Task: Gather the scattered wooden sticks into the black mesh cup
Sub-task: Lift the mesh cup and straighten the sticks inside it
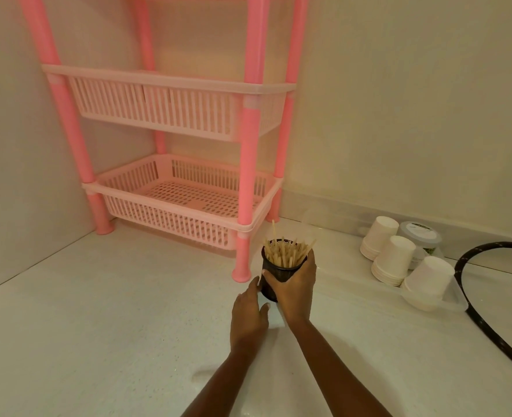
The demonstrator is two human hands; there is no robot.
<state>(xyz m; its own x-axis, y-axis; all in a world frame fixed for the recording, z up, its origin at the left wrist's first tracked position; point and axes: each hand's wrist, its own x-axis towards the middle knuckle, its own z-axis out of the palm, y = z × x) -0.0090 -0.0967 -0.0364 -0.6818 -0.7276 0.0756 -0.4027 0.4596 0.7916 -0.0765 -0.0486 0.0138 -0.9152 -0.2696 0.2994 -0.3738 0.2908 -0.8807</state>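
Sticks (pixel 283 254) stand bundled in the black mesh cup (pixel 274 273), which your right hand (pixel 295 285) grips with fingers wrapped around its side, just off the pink rack (pixel 245 164) leg at ten o'clock. Your left hand (pixel 247 311) rests open-fingered at the cup's seven o'clock, fingertips touching its base. Paper cups (pixel 394 257) sit at three o'clock on the tabletop (pixel 98 326).

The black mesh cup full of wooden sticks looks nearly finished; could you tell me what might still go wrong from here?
The black mesh cup is gripped by the right hand alone; tilting it could spill the wooden sticks, one of which stands tall. Moving it forward risks bumping the pink plastic rack's leg close by.
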